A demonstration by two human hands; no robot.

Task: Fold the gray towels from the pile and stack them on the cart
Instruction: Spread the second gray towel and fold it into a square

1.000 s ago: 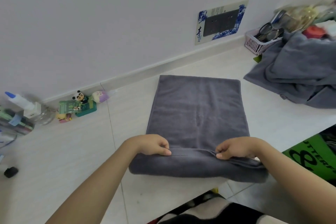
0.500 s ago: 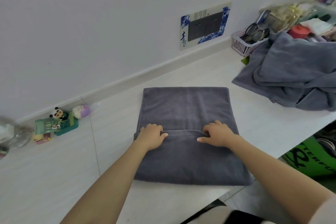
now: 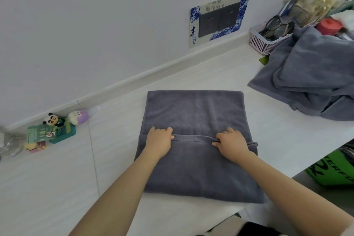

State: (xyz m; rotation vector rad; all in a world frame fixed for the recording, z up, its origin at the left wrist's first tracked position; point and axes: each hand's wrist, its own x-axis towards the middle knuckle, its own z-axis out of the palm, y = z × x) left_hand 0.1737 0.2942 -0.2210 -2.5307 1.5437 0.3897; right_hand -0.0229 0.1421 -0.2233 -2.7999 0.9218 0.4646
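Two hands work one hem: the left hand (image 3: 160, 142) and the right hand (image 3: 232, 142) each sit on the folded-over edge of the gray towel (image 3: 193, 113), fingers curled at the hem and thumbs pinching it, set well apart so the flap lies straight across. That edge falls about midway up the towel, which looks like a fold being laid, though not yet pressed flat. The towel lies squarely on the white surface (image 3: 57, 178), close to the person, probably so both arms reach it evenly.

To the right, the pile of unfolded gray towels (image 3: 310, 82) slumps on the same surface, waiting. Behind it a pink slotted basket (image 3: 258, 41) holds eyeglasses (image 3: 277, 27); the pile overlaps its front corner. Beside the basket stands a red-lidded container (image 3: 328, 26) among blurred clutter. No cart is in view, so stacking is still ahead.
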